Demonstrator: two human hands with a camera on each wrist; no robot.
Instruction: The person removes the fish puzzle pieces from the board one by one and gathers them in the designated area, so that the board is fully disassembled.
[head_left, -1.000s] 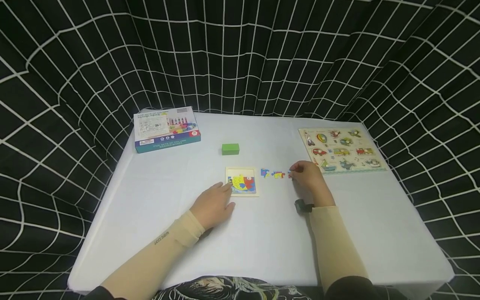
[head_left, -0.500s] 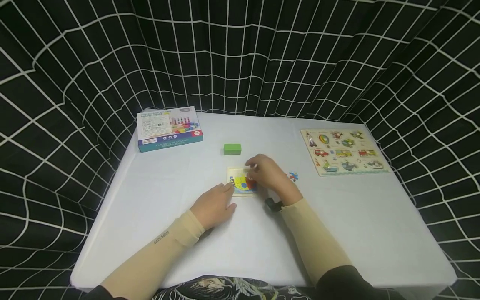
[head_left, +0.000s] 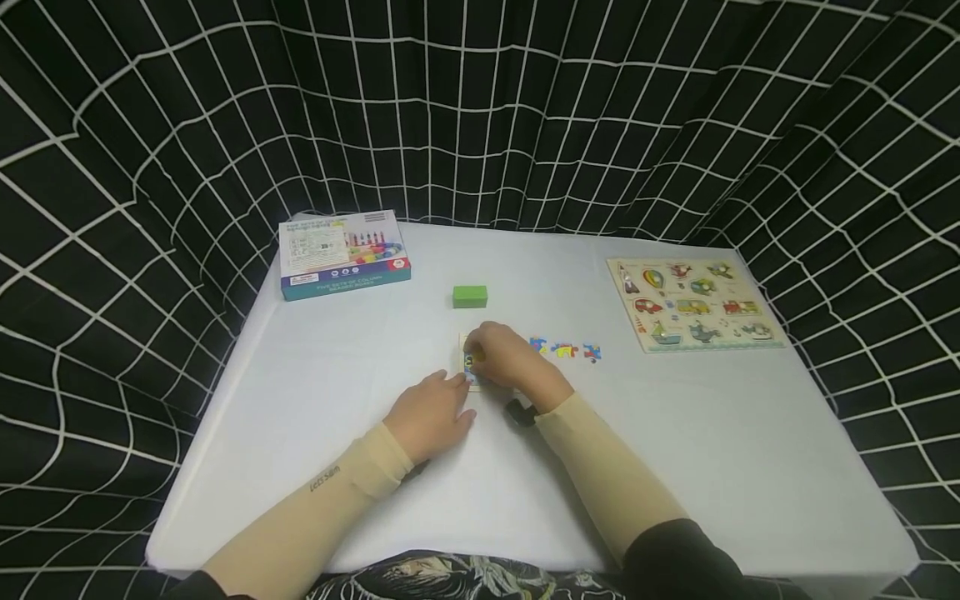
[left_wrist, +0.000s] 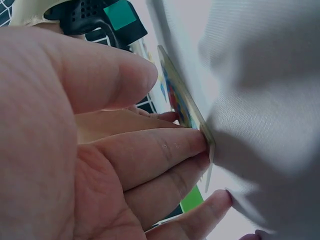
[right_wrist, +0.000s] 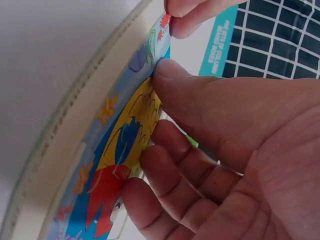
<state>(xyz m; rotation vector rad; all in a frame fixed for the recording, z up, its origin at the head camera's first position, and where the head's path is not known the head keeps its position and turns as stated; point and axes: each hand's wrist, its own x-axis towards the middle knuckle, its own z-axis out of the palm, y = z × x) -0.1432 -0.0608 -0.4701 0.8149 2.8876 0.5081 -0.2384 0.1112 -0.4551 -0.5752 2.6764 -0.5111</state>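
A small wooden tray puzzle [head_left: 462, 343] lies mid-table, mostly covered by my right hand in the head view. In the right wrist view its picture [right_wrist: 125, 137] shows a yellow, blue and red fish. My left hand [head_left: 429, 417] rests its extended fingers at the tray's near left edge. My right hand [head_left: 510, 360] is over the tray with bent fingers, thumb and fingertips at the picture's surface; whether a piece is pinched there is hidden. Three loose jigsaw pieces lie in a row right of the tray: a blue one [head_left: 537, 343], a yellow-red one [head_left: 564, 350] and a red-blue one [head_left: 592, 352].
A green block [head_left: 469, 297] sits behind the tray. At the back left is a boxed bead set [head_left: 345, 254]. A vehicle peg puzzle board [head_left: 693, 304] lies at the right. A black grid-patterned curtain [head_left: 480, 108] surrounds the white table [head_left: 337, 350].
My right hand has left the loose piece farthest right and moved left onto the tray, ending at its left part. The loose pieces remain in their row. My left hand has stayed at the tray's edge.
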